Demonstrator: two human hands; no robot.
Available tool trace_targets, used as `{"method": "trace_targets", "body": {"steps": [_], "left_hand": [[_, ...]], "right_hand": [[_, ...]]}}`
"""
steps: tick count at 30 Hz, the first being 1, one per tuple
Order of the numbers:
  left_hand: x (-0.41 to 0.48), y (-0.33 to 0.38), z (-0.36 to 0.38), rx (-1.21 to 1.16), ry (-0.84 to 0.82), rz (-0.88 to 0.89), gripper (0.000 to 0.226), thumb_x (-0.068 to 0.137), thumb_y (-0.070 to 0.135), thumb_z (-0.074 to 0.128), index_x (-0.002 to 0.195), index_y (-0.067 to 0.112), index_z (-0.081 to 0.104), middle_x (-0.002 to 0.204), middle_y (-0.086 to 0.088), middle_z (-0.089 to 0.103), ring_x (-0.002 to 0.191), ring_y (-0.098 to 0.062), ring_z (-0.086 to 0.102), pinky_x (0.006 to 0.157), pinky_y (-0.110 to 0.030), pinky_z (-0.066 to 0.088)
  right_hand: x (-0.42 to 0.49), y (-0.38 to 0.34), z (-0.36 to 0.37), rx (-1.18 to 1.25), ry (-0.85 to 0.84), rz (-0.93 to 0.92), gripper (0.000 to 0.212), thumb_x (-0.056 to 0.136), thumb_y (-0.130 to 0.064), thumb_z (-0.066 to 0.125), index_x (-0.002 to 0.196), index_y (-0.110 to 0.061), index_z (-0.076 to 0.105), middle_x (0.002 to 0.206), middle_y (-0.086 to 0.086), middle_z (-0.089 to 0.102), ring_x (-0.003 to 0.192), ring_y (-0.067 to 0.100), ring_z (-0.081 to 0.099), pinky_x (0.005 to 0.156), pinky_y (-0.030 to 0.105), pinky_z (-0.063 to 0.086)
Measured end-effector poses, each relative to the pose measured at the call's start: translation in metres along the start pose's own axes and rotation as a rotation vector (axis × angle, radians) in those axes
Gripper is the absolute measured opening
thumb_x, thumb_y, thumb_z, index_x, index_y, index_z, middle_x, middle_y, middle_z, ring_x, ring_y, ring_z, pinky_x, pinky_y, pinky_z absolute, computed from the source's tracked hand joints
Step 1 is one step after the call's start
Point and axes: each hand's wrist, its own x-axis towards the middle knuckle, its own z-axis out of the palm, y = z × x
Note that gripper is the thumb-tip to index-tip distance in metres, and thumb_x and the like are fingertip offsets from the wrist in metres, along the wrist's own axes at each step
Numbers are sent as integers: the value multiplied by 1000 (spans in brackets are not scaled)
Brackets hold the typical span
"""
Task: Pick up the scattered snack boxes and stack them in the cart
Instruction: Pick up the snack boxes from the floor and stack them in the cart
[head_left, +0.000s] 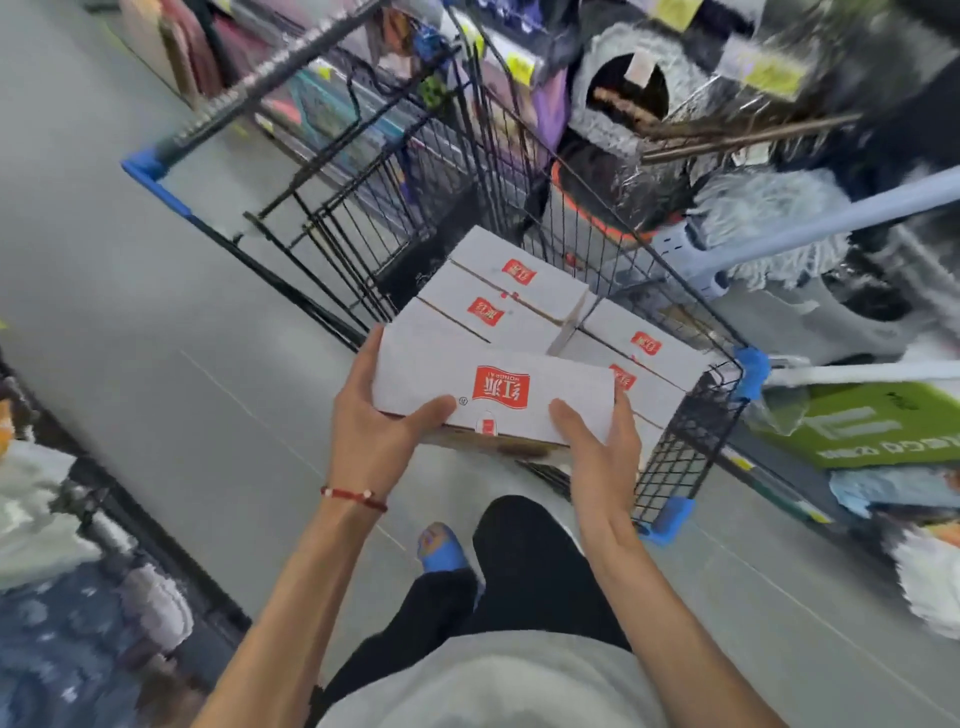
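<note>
Grey floor (130, 364) bearing a black wire cart (691, 441) with blue corner guards (751, 366). Inside the cart, white snack boxes (519, 291) with red labels lie flat in two adjoining stacks toward its near end.

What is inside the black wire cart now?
Several white snack boxes with red labels lie flat in the cart. The box held by the left hand and right hand covers part of them; anything under them is hidden.
</note>
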Motion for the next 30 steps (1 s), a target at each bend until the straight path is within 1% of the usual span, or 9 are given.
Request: {"method": "trace_targets", "body": {"steps": [3, 5, 7, 10, 13, 16, 20, 25, 30], "left_hand": [[40, 14, 6, -4, -71, 30, 88, 72, 8, 88, 148, 18, 45, 135, 6, 55, 117, -9, 56, 80, -5, 49], [66, 20, 14, 13, -110, 37, 88, 71, 10, 89, 148, 20, 45, 138, 3, 56, 121, -12, 55, 87, -11, 53], [92, 26, 24, 13, -155, 40, 88, 71, 13, 90, 147, 24, 46, 137, 3, 58, 122, -14, 57, 94, -30, 57], [128, 39, 43, 13, -195, 53, 84, 71, 7, 88, 144, 21, 49, 132, 2, 62, 119, -11, 60, 92, -24, 57], [161, 56, 62, 27, -224, 73, 85, 71, 10, 89, 144, 25, 48, 132, 6, 62, 117, -7, 60, 90, -18, 54], [196, 64, 81, 13, -249, 60, 89, 68, 16, 92, 144, 31, 48, 134, 7, 62, 121, -10, 60, 97, -30, 55], [240, 70, 104, 26, -295, 66, 90, 69, 24, 91, 146, 31, 46, 139, 3, 59, 126, -15, 58, 104, -43, 52], [296, 65, 130, 18, -376, 64, 90, 69, 22, 90, 147, 25, 46, 139, 1, 59, 127, -16, 58, 103, -44, 52], [346, 48, 155, 48, -464, 48, 90, 70, 23, 89, 148, 25, 44, 138, 0, 58, 123, -16, 60, 97, -44, 57]], "right_hand": [[19, -10, 17, 41, 60, 24, 70, 89, -27, 76, 152, -33, 45, 135, -12, 65, 125, 9, 62, 94, 29, 59], [35, -19, 25, 59, 108, 37, 70, 90, -25, 77, 152, -35, 45, 132, -18, 66, 121, 3, 63, 104, 41, 55], [54, -29, 31, 85, 139, 21, 68, 93, -17, 75, 153, -32, 45, 131, -21, 66, 115, -7, 64, 105, 31, 53], [88, -43, 36, 81, 151, 4, 68, 93, -15, 74, 153, -30, 44, 134, -20, 64, 113, -12, 62, 101, 16, 50], [120, -59, 40, 93, 171, -7, 70, 93, -18, 76, 153, -31, 43, 137, -17, 64, 119, -5, 62, 106, 26, 49], [153, -74, 44, 106, 190, -25, 70, 90, -22, 76, 152, -31, 45, 134, -12, 67, 120, 5, 66, 107, 37, 53], [192, -88, 53, 97, 230, -48, 68, 93, -13, 74, 152, -28, 44, 135, -9, 67, 119, 6, 66, 106, 35, 54], [233, -89, 67, 69, 280, -68, 67, 90, -21, 76, 150, -29, 46, 135, -9, 67, 123, 8, 64, 107, 37, 54], [264, -79, 80, 33, 301, -54, 62, 97, -16, 72, 148, -34, 43, 138, -10, 64, 124, 4, 62, 108, 37, 53]]}}
